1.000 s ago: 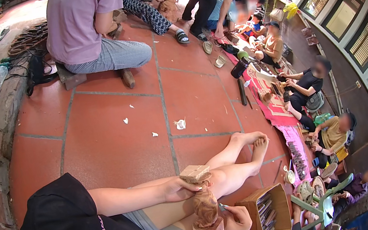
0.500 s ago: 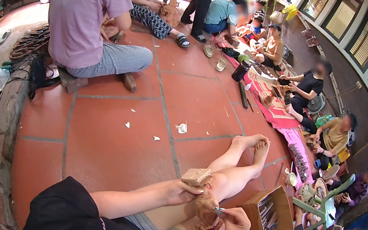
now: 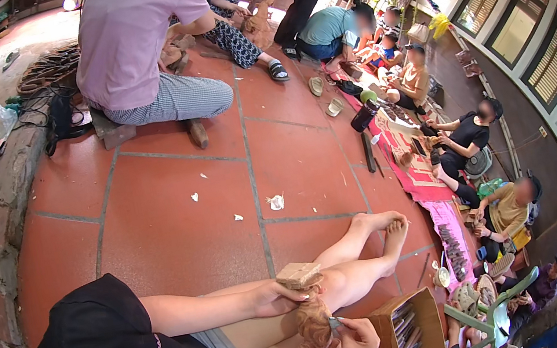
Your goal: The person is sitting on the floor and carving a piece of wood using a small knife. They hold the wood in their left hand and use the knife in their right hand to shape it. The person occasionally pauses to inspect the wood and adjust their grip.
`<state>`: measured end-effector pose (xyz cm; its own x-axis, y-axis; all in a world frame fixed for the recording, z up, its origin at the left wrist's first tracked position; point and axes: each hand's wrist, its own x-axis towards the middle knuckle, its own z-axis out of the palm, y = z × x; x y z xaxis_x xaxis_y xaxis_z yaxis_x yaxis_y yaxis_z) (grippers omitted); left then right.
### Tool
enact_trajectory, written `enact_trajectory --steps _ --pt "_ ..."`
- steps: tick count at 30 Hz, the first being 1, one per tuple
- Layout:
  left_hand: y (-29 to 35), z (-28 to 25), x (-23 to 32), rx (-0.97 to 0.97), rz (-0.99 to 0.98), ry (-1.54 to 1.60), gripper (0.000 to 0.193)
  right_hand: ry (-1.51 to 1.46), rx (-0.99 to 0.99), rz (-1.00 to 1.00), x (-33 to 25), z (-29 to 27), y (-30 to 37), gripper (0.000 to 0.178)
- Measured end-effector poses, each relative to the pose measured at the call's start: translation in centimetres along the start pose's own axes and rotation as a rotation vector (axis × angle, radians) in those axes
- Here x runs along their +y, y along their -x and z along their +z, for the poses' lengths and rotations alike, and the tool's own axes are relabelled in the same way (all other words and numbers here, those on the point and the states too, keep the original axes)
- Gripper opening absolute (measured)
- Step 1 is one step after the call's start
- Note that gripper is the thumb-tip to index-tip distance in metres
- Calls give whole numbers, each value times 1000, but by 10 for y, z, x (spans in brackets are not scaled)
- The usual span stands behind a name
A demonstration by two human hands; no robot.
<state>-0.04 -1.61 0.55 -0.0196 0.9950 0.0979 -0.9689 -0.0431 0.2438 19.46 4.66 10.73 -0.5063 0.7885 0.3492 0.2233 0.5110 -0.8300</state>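
The left hand grips the top of a clay figure standing on the person's lap, fingers closed around it. The right hand pinches a small carving tool against its side, beside a cardboard box.

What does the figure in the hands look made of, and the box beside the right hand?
The figure looks like unfired clay: matt brown, with carved ridges; fired or carved wood cannot be ruled out. The block on top looks the same dull tan. The box looks like plain corrugated cardboard, with open flaps.
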Motion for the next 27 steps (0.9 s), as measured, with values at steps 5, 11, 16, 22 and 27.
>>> enact_trajectory --steps 5,11,16,22,27 --pt "-8 -4 -8 -10 -66 6 51 -25 39 69 1 -14 7 20" --pt "2 18 2 40 39 -180 56 286 -10 -79 5 -19 -6 8" --pt "-5 18 -3 10 56 -150 57 203 87 -194 8 -26 -6 14" --pt "-9 11 -8 32 46 -150 56 70 16 43 3 -24 2 13" --pt "-6 7 -6 43 63 -137 55 330 114 -114 10 -22 -3 10"
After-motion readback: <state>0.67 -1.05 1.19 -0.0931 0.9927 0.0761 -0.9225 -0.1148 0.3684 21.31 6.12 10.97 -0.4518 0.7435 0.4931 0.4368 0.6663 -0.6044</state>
